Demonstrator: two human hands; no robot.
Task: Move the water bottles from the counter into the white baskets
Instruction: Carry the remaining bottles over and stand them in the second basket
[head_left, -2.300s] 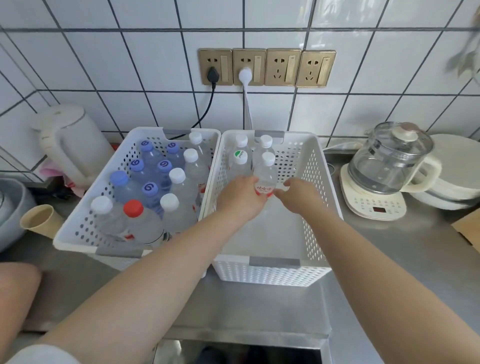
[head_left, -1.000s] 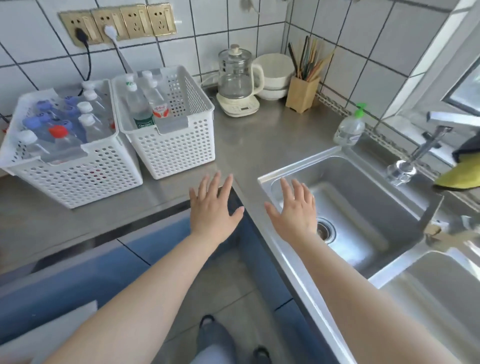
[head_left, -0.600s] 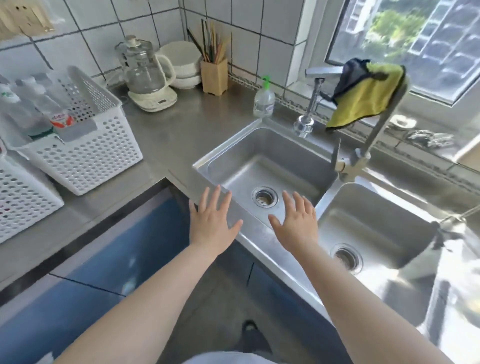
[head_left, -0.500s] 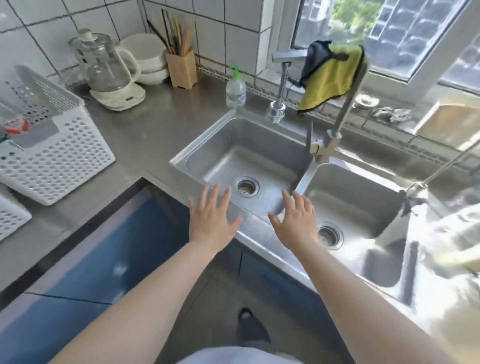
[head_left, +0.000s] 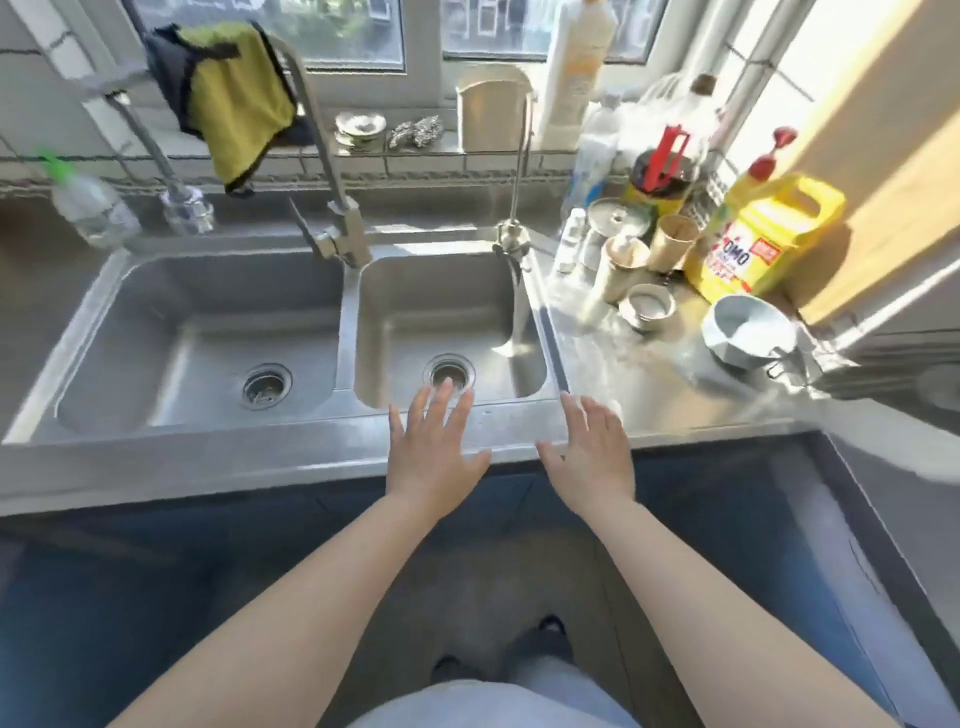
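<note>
My left hand (head_left: 435, 452) and my right hand (head_left: 592, 457) are stretched out flat, fingers spread, over the front rim of a steel double sink (head_left: 343, 332). Neither hand holds anything. The white baskets are out of view. A clear plastic bottle with a green top (head_left: 91, 208) stands at the far left behind the sink. Another clear bottle (head_left: 597, 150) stands among clutter at the back right; blur hides its details.
A tall faucet (head_left: 322, 171) with a yellow cloth (head_left: 234, 98) draped over it rises between the basins. On the right counter stand a yellow detergent jug (head_left: 763, 244), cups, tins and a grey bowl (head_left: 748, 332). Blue cabinet fronts lie below the counter edge.
The view has swung right from the baskets across the counter to the double sink and window corner. Both hands let go of the bottle in the right basket and now stay spread, holding nothing.
</note>
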